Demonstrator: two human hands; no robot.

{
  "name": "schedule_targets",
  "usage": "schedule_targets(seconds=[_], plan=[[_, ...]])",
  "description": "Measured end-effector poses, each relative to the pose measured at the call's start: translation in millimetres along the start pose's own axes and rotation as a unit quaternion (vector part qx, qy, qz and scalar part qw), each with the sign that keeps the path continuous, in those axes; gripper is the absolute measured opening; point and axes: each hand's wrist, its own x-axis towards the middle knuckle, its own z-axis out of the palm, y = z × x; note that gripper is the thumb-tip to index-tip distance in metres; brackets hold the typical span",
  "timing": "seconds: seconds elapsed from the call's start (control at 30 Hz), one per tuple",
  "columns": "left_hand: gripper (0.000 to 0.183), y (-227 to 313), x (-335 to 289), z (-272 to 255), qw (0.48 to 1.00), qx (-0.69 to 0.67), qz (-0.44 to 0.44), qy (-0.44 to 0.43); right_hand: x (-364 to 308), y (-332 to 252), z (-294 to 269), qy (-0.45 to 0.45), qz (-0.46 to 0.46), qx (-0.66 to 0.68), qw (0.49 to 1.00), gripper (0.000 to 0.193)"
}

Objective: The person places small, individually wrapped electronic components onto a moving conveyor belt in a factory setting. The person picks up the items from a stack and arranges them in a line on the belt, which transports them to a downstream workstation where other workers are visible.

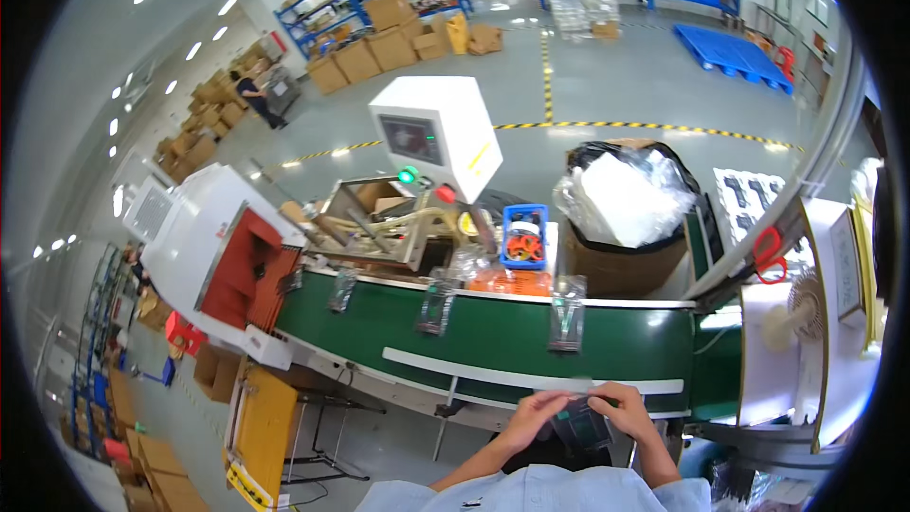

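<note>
Close in front of my body, both hands grip a dark flat item in a clear plastic bag [581, 427]. My left hand [538, 415] pinches the bag's upper left edge between closed fingers. On the opposite side, my right hand [621, 407] is closed on its upper right edge. What exactly lies inside the bag is too small to tell. Beyond my hands runs a green conveyor belt [493, 327]. On it lie similar clear bags, such as a nearer bag [567, 315], a middle bag [436, 303] and a farther bag [343, 290] to the left.
A white machine with a red curtain [248, 261] stands over the belt's left end. Behind the belt are a white control box [445, 133], a blue basket [524, 245] and a carton lined with black plastic [621, 270]. A white rail [531, 377] follows the near edge. A fan [806, 311] stands right.
</note>
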Motion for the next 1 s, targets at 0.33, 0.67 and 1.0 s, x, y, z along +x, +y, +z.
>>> schedule_targets(seconds=[0.33,0.67,1.0], plan=[[0.018,-7,27,-27,0.958,-0.238,0.015,0.159,53,65,-138,0.297,-0.029,-0.042,0.954,0.014],[0.019,-63,-15,-11,0.928,-0.284,-0.172,0.171,152,191,-170,0.441,0.028,-0.275,0.854,0.02],[0.015,-74,-37,-23,0.896,-0.367,-0.155,0.196,172,158,-83,0.443,0.083,-0.313,0.836,0.023]])
